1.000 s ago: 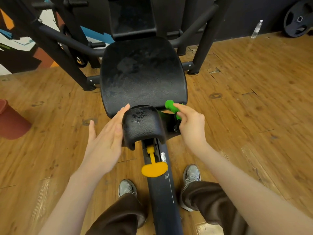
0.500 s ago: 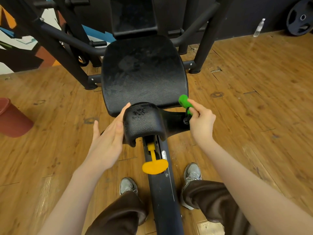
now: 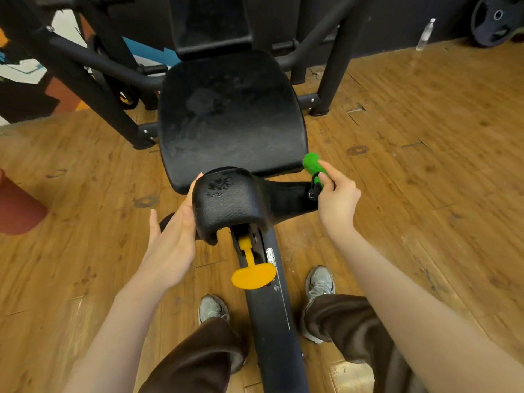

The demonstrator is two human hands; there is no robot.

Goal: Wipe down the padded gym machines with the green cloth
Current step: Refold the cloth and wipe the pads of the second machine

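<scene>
A black padded seat of a gym machine fills the centre, with a smaller black pad in front of it. My left hand lies flat against the small pad's left side, fingers straight. My right hand pinches the bunched green cloth at the right end of the small pad's side wing, by the seat's front right corner. The seat's surface looks streaked and damp.
A yellow adjustment knob sticks out under the small pad on the black rail between my feet. Black frame posts stand behind the seat. A red bin is at left, a water bottle and weight plate far right.
My right hand has slid the green cloth rightward along the small pad's side wing to its end. My left hand has stayed against the pad's left side.
</scene>
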